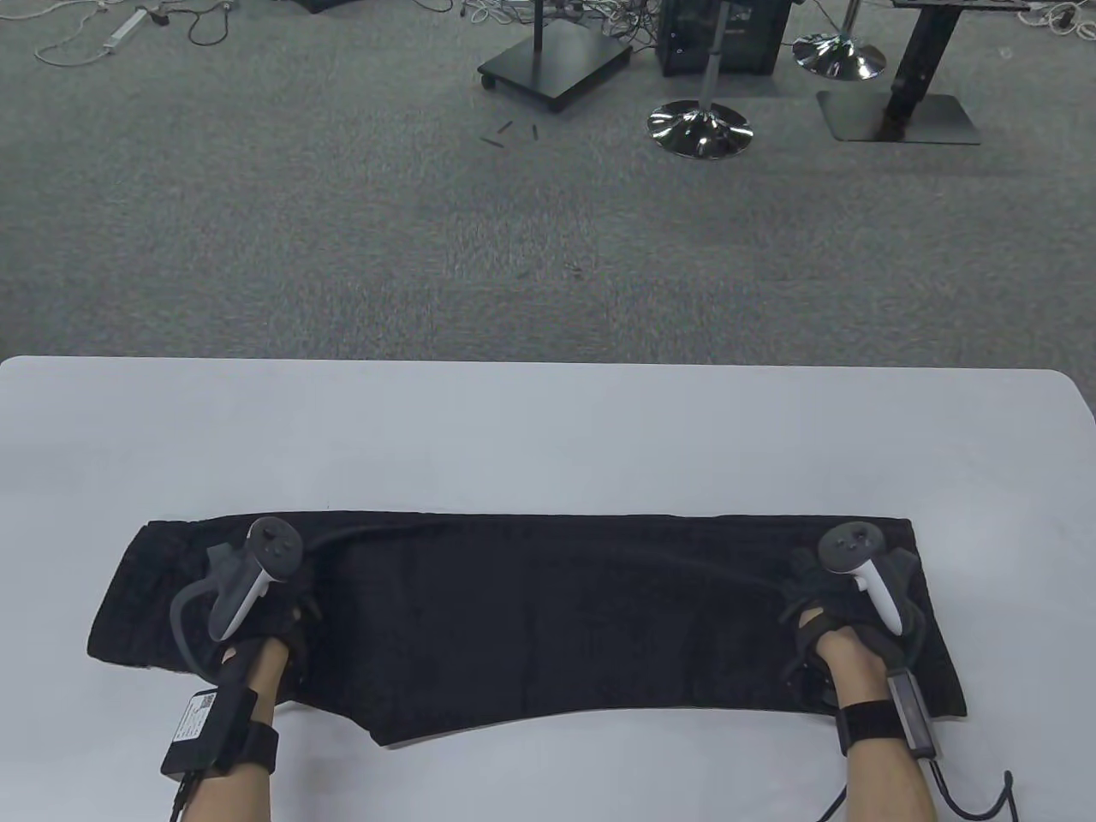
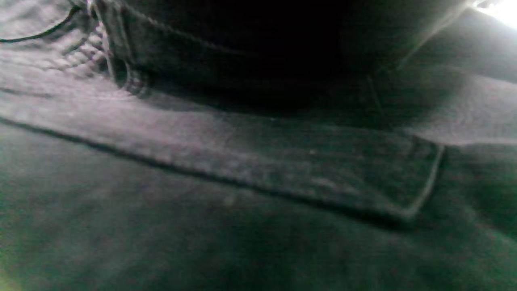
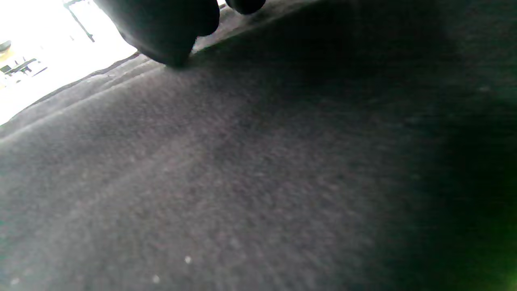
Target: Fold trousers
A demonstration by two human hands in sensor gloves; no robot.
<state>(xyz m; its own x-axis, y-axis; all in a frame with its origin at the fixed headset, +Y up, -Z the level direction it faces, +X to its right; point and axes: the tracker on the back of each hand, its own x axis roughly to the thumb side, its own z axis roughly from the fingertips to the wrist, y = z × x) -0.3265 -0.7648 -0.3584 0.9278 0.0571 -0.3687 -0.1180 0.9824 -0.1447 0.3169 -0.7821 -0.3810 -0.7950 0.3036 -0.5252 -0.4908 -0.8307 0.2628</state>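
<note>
A grey carpet [image 1: 342,214] fills the upper half of the table view, with metal stands [image 1: 700,128] at the upper right. Below it a white table [image 1: 548,437] spans the frame. Black trousers [image 1: 531,616] lie flat along its lower part, folded lengthwise into a long band from left to right. The left hand [image 1: 257,612] rests on the trousers near their left end, the right hand [image 1: 843,612] near their right end. Whether the fingers lie spread or pinch cloth I cannot tell. In the right wrist view, dark fingertips [image 3: 173,48] touch the fabric at upper left.
</note>
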